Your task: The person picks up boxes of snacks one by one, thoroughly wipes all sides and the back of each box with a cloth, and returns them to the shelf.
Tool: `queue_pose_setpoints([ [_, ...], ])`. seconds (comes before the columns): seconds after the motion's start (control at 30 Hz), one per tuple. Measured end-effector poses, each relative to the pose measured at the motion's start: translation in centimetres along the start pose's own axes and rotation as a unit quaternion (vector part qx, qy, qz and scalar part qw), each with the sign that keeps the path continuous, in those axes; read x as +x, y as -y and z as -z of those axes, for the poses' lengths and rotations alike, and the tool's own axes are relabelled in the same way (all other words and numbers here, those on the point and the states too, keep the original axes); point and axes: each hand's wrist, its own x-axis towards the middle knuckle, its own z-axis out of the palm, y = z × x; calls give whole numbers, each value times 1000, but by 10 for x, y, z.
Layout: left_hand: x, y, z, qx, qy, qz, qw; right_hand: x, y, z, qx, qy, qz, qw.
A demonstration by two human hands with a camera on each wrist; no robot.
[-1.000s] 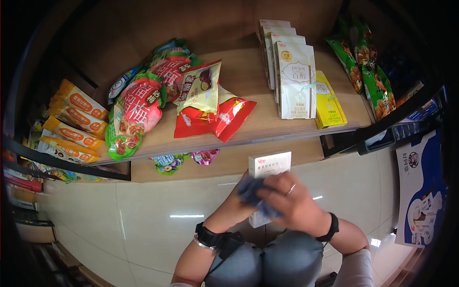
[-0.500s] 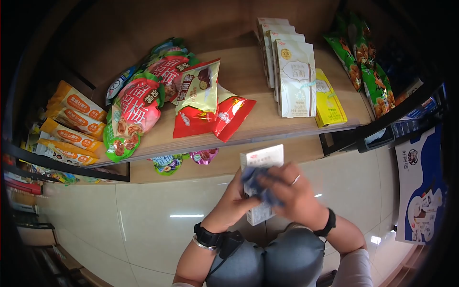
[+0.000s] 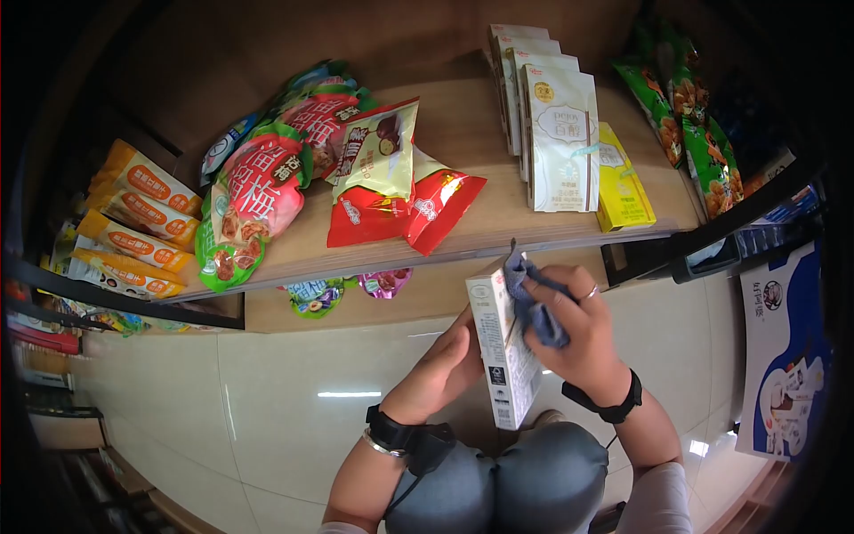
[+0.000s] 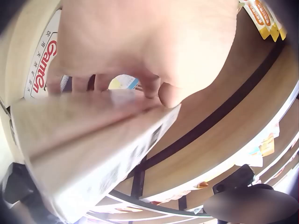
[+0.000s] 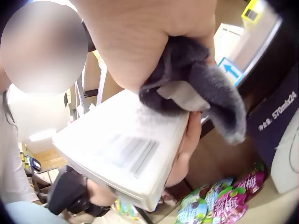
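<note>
My left hand holds a white snack box upright above my knees, with its printed narrow side turned toward the head camera. In the left wrist view, that hand's fingertips and thumb grip the edge of the box. A crumpled grey-blue cloth is bunched in my right hand, on the right of the box near its top. The right wrist view shows the cloth against one end of the box, its folds hanging past the fingers.
On the wooden shelf ahead stand white boxes in a row beside a yellow box. Red and cream bags, pink-green plum bags and orange packets lie leftward. Green bags and a blue-white carton are at right.
The box has turned from showing its broad face to showing its narrow printed side. My right hand with the cloth has shifted up and right, from across the face to beside the top.
</note>
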Motion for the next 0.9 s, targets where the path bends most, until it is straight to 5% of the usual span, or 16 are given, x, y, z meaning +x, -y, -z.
queue_pose_setpoints([
  [0.13, 5, -7, -1, -41, 10, -33, 999, -19, 13, -12, 132, 104, 86, 982],
  [0.23, 3, -4, -7, -91, 44, -66, 993, -14, 10, -7, 53, 100, 101, 988],
  [0.33, -4, -4, -13, 106, -40, -35, 993, -4, 10, -4, 54, 80, 64, 993],
  [0.5, -2, -10, -10, 17, -61, -71, 996, -4, 23, -11, 161, 132, 116, 971],
  [0.6, -6, -12, -16, 69, -109, -48, 990, 6, 15, -15, 81, 27, 10, 996],
  [0.73, 1, -9, -3, -21, -3, -88, 996, -3, 30, -14, 176, 120, 110, 971],
  [0.77, 0, -9, -4, -83, -9, -68, 994, -4, 28, -13, 147, 111, 111, 977],
  [0.9, -4, -9, -19, 0, -97, -67, 993, 2, 17, -4, 69, 110, 70, 989],
])
